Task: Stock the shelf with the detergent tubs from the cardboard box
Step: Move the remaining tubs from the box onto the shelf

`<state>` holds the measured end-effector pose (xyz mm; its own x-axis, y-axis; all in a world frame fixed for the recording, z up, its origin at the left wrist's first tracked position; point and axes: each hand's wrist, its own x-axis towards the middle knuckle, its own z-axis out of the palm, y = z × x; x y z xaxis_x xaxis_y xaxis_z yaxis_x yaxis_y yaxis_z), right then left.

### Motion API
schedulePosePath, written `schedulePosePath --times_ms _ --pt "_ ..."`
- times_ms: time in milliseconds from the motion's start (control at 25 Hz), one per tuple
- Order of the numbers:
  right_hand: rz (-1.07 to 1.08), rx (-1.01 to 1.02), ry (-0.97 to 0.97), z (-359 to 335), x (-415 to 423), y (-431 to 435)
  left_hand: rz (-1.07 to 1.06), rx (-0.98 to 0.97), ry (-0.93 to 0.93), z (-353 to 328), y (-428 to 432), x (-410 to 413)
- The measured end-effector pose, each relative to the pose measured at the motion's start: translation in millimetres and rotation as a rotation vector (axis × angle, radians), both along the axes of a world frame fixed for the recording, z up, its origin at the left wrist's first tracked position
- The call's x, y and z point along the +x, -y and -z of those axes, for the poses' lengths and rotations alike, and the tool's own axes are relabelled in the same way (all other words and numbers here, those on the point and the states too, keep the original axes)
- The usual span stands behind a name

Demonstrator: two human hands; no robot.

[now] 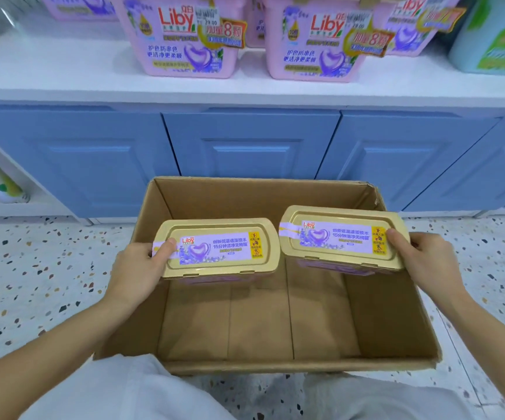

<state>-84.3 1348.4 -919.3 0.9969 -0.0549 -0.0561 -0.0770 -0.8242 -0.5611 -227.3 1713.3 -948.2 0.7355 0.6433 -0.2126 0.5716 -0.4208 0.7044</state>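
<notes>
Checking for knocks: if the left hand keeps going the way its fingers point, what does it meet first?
Probably the tub held by the right hand; the left hand points rightward across its own tub. Depth unclear.

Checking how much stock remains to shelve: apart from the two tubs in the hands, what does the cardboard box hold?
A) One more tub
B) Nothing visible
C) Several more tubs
B: the cardboard box shows only bare floor below the tubs held by the left hand and the right hand.

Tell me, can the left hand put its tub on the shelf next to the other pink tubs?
Probably yes. The left hand already grips its tub, nothing blocks the way up, and the white shelf is bare left of the pink tubs.
</notes>
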Motion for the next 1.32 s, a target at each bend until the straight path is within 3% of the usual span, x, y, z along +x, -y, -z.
schedulePosePath --times_ms 200,480,800,1040,1320 --pt "0.004 -0.011 0.041 -54 21 -12 -0.018 0.042 0.111 -60 -27 22" --pt "-0.086 0.062 0.193 -159 68 -43 -0.041 -0.054 0.34 -169 -72 59" --pt "-0.116 0.431 0.288 -279 130 -68 -0.035 -0.115 0.521 -295 -85 110" --pt "-0.094 0.448 0.288 -331 173 -81 -0.013 -0.081 0.534 -352 -97 146" --pt "-0.104 0.392 0.193 -323 203 -101 -0.029 -0.078 0.44 -352 -113 184"
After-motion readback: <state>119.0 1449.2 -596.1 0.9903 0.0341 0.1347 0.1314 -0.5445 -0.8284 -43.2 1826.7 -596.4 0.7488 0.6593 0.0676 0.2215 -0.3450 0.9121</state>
